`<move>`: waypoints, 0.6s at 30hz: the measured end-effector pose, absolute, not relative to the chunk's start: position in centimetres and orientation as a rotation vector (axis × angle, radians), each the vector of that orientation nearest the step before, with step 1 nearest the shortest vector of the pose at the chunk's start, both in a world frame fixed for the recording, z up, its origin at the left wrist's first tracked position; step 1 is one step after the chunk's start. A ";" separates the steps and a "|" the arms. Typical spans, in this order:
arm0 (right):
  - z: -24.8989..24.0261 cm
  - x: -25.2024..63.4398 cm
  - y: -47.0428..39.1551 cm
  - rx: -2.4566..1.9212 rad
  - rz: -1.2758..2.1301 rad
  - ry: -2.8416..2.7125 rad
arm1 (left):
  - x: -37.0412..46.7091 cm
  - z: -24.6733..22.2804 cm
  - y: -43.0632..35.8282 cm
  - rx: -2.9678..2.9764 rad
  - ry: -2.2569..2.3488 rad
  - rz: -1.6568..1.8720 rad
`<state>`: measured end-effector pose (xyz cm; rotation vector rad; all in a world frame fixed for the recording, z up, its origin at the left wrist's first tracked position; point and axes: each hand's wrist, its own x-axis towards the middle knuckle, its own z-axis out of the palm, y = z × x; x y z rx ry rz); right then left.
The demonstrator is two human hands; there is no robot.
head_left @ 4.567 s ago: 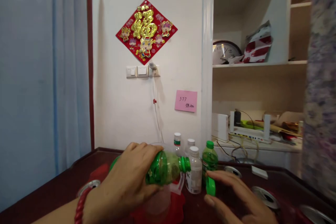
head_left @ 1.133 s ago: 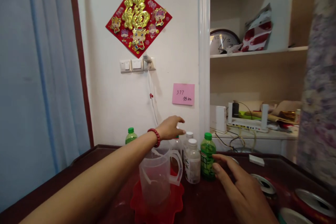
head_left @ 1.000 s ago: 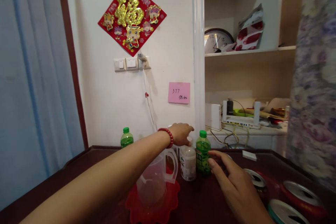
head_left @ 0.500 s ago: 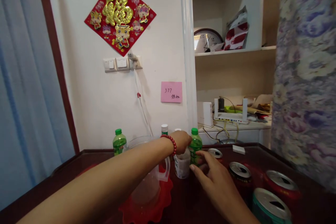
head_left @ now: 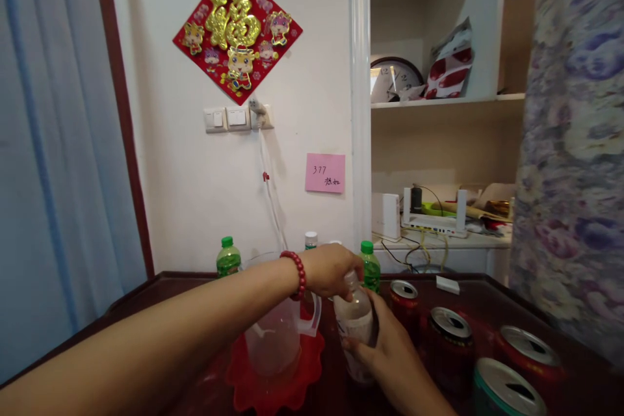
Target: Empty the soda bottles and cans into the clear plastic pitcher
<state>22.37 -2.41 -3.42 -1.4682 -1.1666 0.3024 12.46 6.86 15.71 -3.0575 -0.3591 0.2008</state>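
Note:
A clear plastic bottle [head_left: 355, 320] with a pale label stands slightly tilted over the dark table, in front of me. My right hand [head_left: 390, 354] is wrapped round its body from the right, thumb across the front. My left hand [head_left: 332, 271], with a red bead bracelet [head_left: 298, 276] on the wrist, reaches across from the left. Its fingers are closed at the bottle's neck, and they partly hide the mouth. Beneath my left forearm stands a translucent plastic jug [head_left: 273, 341] in a red scalloped dish [head_left: 260, 393]. Its upper part is mostly covered by the arm.
Green-capped bottles stand at the left [head_left: 229, 259] and right [head_left: 370, 268]. A white-capped bottle [head_left: 311, 240] is behind my left hand. Several opened cans, including a red one [head_left: 403, 299] and a teal-rimmed one [head_left: 509, 390], line the right. A small white box [head_left: 447, 285] lies farther back.
The clear bottle has come nearer to me and now leans slightly. My right hand, open beside it before, has closed round its body. My left hand has come back with the bottle's neck.

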 end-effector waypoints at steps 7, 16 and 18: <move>-2.0 22.1 -3.1 -1.413 0.346 -1.185 | 8.5 17.7 7.8 -3.135 -0.344 0.014; 1.8 24.3 -3.1 -1.578 0.097 -1.408 | 1.2 19.6 8.9 -3.246 -0.566 -0.814; 3.1 24.6 -2.7 -1.633 -0.070 -1.520 | -0.5 19.4 9.4 -3.258 -0.624 -1.016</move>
